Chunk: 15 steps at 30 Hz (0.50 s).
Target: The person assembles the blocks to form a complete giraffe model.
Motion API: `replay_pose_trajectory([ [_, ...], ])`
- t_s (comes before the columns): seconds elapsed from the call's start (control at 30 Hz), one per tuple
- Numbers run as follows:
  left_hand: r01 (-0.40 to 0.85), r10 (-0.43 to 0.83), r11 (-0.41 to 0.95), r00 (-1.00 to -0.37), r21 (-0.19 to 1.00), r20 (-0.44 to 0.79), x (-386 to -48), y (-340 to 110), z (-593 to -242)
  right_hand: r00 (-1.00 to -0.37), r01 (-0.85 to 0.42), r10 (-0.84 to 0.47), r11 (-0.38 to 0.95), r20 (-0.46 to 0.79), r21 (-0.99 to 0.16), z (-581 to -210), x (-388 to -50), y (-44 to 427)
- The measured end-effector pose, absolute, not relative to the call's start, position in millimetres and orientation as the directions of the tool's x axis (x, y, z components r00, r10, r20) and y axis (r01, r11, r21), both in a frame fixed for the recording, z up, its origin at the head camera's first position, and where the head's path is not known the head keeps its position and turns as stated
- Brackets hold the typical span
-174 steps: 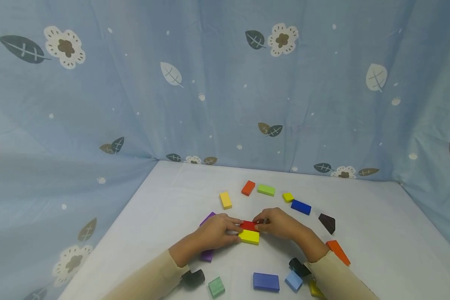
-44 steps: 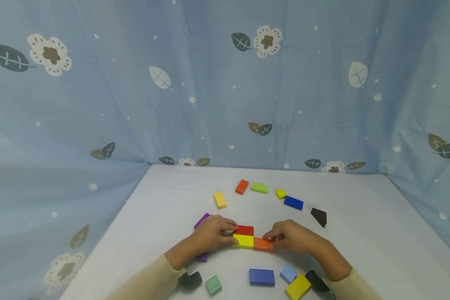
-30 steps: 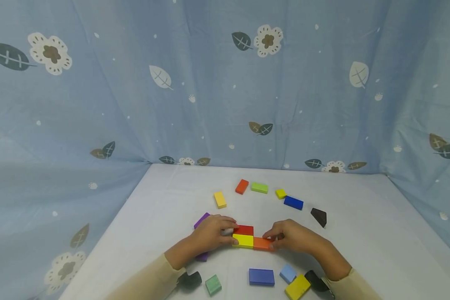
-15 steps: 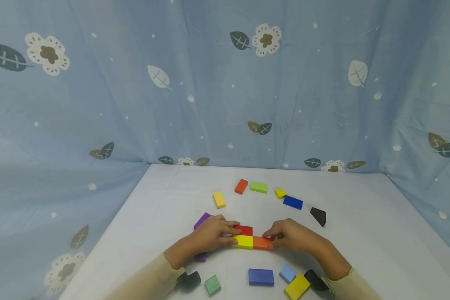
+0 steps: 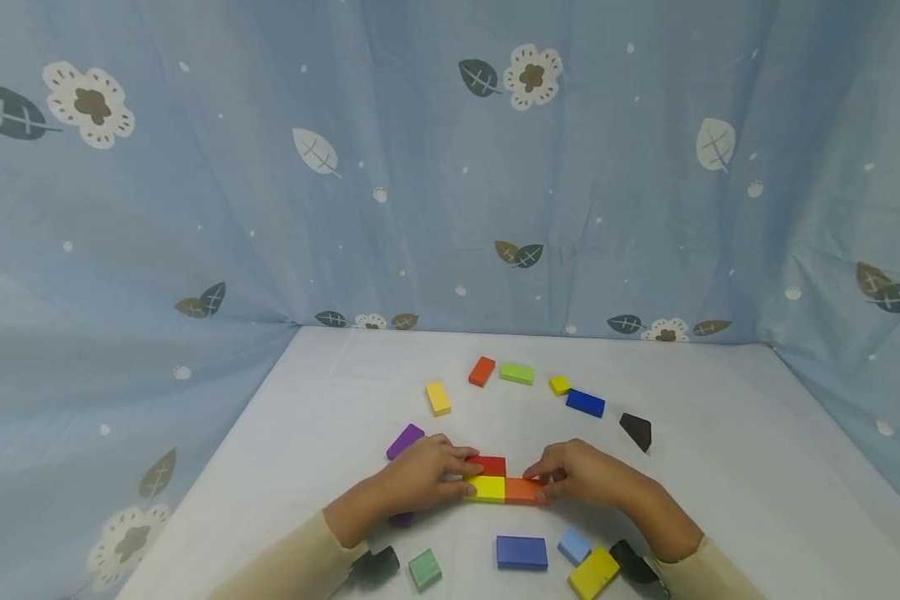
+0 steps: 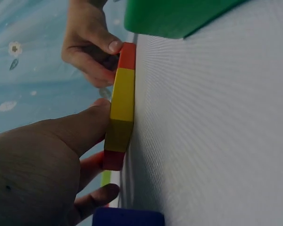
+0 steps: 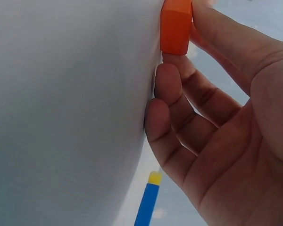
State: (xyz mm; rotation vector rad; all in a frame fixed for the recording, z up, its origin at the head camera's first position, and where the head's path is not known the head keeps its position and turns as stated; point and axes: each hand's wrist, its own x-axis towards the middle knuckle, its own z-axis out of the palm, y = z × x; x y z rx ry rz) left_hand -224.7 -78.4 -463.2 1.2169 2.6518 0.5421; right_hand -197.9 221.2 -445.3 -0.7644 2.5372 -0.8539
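Observation:
In the head view a red block [image 5: 491, 467] and a yellow block [image 5: 487, 489] lie flat side by side, the red one behind. My left hand [image 5: 423, 475] holds the pair at their left end, thumb on the yellow one and fingertips on the red one. An orange block [image 5: 522, 492] butts against the right end of the yellow block. My right hand [image 5: 585, 473] pinches that orange block between thumb and fingers. In the right wrist view the thumb lies along the orange block [image 7: 176, 28]. Purple pieces [image 5: 405, 442] are partly hidden behind my left hand.
Farther back lie an amber block [image 5: 438, 399], a red-orange block [image 5: 482, 372], a lime block [image 5: 517, 373], a small yellow block [image 5: 559, 385], a blue block [image 5: 586, 403] and a dark brown piece [image 5: 636, 431]. Nearer are green [image 5: 425, 570], blue [image 5: 521, 552], light blue [image 5: 574, 546] and yellow [image 5: 594, 572] blocks.
Since the earliest frame, my right hand has left the red block and brought the orange block from the right against the yellow one. In the last half second the joined blocks shifted slightly toward me.

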Motion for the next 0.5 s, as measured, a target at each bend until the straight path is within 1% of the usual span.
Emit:
replay_pose_trajectory([
  [0.2,0.709,0.774,0.583,-0.634,0.398,-0.005,-225.1,-79.1,-463.8,-0.783,-0.368,-0.597,0.671,-0.175,-0.644,-444.7,-194.9,220.0],
  [0.5,0.679,0.760,0.576,-0.650,0.455,0.007,-226.6,-79.8,-466.7,-0.779,-0.378,-0.603,0.672,-0.173,-0.636,-444.5,-192.2,219.2],
])
